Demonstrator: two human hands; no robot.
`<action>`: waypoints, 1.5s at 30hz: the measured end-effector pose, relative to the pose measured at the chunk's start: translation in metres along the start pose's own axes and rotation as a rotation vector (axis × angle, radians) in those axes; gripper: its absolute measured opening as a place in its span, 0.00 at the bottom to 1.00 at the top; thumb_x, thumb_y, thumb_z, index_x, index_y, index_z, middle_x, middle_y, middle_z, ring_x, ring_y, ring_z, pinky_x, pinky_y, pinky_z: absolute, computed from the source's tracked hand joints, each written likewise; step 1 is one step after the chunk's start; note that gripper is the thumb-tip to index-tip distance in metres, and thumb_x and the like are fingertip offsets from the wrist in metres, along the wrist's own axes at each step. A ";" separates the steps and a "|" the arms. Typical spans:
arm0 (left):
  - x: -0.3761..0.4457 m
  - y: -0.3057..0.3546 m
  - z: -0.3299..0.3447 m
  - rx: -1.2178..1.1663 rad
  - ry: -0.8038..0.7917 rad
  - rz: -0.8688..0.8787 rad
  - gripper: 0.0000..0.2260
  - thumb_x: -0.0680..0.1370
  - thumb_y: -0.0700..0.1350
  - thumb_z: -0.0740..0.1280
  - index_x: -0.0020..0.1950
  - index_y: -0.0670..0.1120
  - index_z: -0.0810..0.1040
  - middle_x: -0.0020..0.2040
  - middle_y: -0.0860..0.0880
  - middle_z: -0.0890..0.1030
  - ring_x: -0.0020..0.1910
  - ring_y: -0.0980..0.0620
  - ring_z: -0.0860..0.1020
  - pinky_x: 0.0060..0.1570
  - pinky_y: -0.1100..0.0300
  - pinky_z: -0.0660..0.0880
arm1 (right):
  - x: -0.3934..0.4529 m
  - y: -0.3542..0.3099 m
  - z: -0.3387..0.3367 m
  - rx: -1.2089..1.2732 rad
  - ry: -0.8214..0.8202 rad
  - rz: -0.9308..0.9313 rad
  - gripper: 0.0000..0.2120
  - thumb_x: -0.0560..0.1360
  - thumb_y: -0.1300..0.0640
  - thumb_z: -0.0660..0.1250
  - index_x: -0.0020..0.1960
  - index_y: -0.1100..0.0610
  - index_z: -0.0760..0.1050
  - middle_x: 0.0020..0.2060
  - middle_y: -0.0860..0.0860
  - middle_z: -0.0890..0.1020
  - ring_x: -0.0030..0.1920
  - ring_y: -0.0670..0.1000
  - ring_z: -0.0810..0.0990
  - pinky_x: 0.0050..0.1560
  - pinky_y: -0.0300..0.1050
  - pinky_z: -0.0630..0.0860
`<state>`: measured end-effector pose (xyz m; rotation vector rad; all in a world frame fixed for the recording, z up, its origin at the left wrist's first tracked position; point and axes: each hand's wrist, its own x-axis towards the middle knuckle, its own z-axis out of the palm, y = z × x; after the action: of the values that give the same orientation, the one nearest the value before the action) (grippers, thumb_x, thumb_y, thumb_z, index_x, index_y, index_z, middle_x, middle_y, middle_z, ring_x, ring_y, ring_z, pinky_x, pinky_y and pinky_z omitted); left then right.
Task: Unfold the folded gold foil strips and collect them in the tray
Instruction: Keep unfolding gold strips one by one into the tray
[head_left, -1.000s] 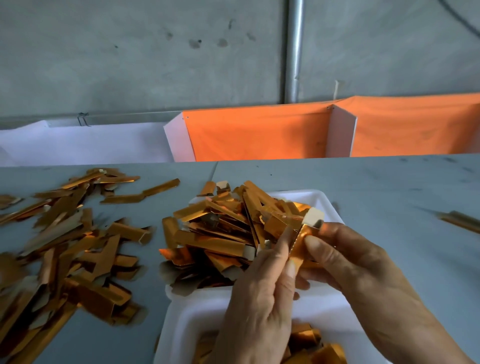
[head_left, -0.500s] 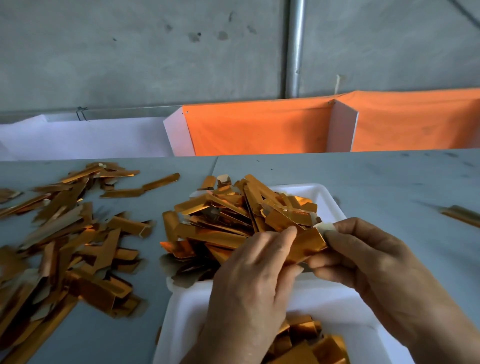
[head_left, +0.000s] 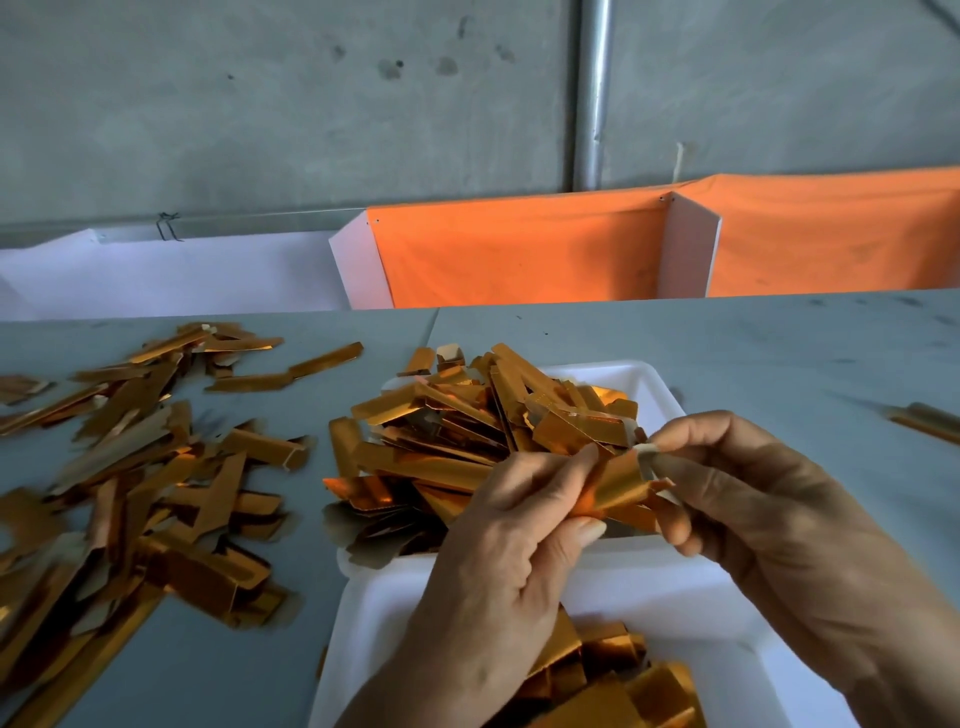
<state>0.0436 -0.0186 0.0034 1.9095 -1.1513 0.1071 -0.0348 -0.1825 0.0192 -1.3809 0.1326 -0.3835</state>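
One gold foil strip (head_left: 615, 488) is stretched between both hands above the white tray (head_left: 670, 597). My left hand (head_left: 498, 571) pinches its left end between thumb and fingers. My right hand (head_left: 753, 499) pinches its right end, where a pale flap shows. A heap of gold strips (head_left: 467, 431) fills the tray's far end and spills over its rim. More gold strips (head_left: 608, 675) lie in the tray's near end, partly hidden by my left wrist.
A wide scatter of gold strips (head_left: 135, 478) covers the grey table (head_left: 779, 353) to the left. A single strip (head_left: 924, 421) lies at the right edge. Orange cloth panels (head_left: 519, 254) and a white sheet (head_left: 171, 275) stand behind the table.
The strip, held upright between my hands a second ago, now lies flat and pulled wider. My hands have drawn slightly apart.
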 end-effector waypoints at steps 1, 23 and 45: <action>0.000 0.000 0.000 -0.002 -0.010 -0.003 0.21 0.78 0.55 0.56 0.71 0.57 0.67 0.58 0.62 0.70 0.57 0.59 0.71 0.51 0.74 0.68 | 0.000 0.000 0.000 -0.028 0.005 -0.015 0.25 0.53 0.41 0.81 0.43 0.55 0.81 0.35 0.54 0.81 0.28 0.49 0.77 0.29 0.37 0.74; -0.004 -0.007 -0.005 0.005 -0.034 0.025 0.19 0.77 0.50 0.61 0.68 0.61 0.70 0.61 0.64 0.70 0.65 0.57 0.69 0.61 0.66 0.68 | -0.005 -0.004 0.001 -0.182 -0.128 -0.072 0.04 0.69 0.58 0.74 0.39 0.53 0.79 0.28 0.54 0.78 0.28 0.50 0.77 0.31 0.37 0.75; -0.004 -0.011 -0.005 0.052 0.009 0.068 0.19 0.76 0.54 0.60 0.67 0.56 0.73 0.60 0.61 0.73 0.62 0.51 0.73 0.60 0.54 0.73 | 0.001 0.004 -0.007 0.156 -0.253 0.185 0.13 0.62 0.56 0.79 0.44 0.57 0.81 0.29 0.55 0.78 0.26 0.50 0.77 0.28 0.38 0.76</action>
<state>0.0513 -0.0100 -0.0025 1.9142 -1.2182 0.1839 -0.0357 -0.1884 0.0143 -1.2403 0.0207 -0.0613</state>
